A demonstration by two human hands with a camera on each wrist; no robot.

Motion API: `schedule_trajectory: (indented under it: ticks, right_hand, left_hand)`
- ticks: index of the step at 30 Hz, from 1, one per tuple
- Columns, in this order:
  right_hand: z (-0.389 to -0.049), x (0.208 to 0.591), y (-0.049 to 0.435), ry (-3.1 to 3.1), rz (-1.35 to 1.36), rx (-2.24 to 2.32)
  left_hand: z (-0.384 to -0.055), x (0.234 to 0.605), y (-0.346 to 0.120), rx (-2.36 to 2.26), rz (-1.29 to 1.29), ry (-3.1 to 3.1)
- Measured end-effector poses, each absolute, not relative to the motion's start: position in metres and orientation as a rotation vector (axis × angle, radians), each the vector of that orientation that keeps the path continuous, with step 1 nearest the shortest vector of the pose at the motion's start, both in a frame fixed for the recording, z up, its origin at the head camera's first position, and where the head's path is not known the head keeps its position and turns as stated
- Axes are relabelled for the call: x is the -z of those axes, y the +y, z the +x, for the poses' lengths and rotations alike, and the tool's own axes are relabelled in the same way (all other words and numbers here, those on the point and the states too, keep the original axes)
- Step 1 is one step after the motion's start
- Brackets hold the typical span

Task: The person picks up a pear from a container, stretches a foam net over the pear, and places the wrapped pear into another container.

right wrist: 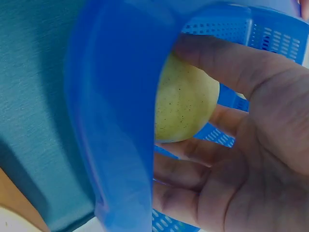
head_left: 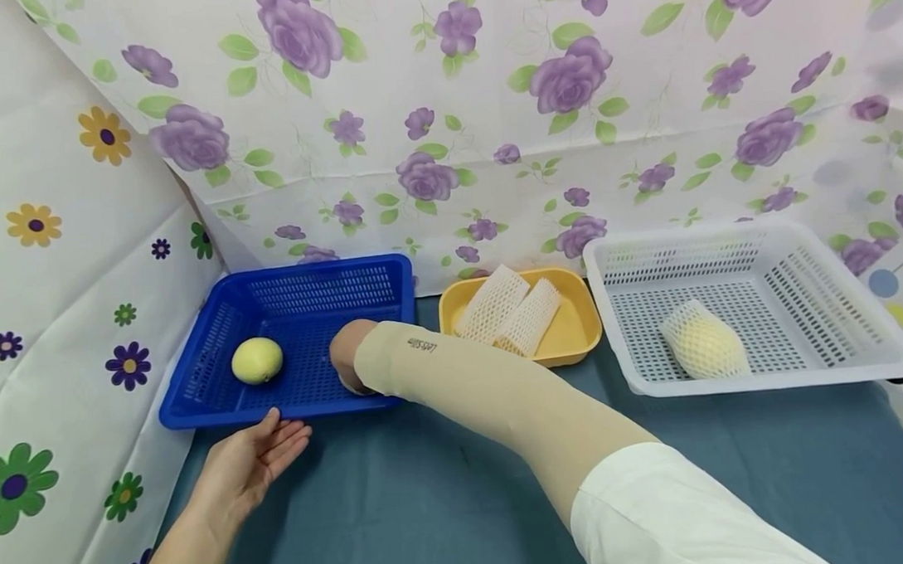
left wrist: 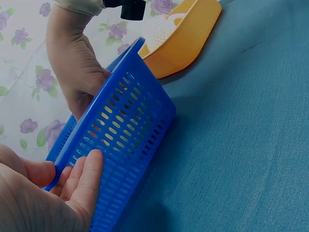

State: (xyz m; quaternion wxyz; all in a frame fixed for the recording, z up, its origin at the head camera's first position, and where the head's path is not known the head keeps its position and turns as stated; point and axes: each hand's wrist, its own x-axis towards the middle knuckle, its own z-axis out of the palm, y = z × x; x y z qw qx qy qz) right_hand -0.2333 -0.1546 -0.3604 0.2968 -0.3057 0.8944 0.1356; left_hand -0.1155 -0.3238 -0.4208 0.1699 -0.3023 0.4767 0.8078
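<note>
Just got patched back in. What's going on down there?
A person has both hands at the blue basket. The left hand holds its near rim between thumb and fingers, while the right hand reaches inside and grips a yellow-green fruit. Another fruit lies in that basket's left part. The yellow tray alongside holds white foam net sleeves, and one netted fruit lies in the white basket on the right.
</note>
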Motion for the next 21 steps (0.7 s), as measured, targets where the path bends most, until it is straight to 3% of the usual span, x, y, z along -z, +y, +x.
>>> schedule_trajectory:
  ticks: [8, 21]
  right_hand:
    - [-0.234, 0.366, -0.155, 2.402, -0.83, -0.339]
    - [-0.271, 0.361, -0.139, 2.377, -0.992, 0.063]
  left_hand:
    - [-0.115, 0.42, -0.323, -2.288, -0.856, 1.371]
    - [-0.115, 0.421, -0.324, -2.295, -0.849, 1.366]
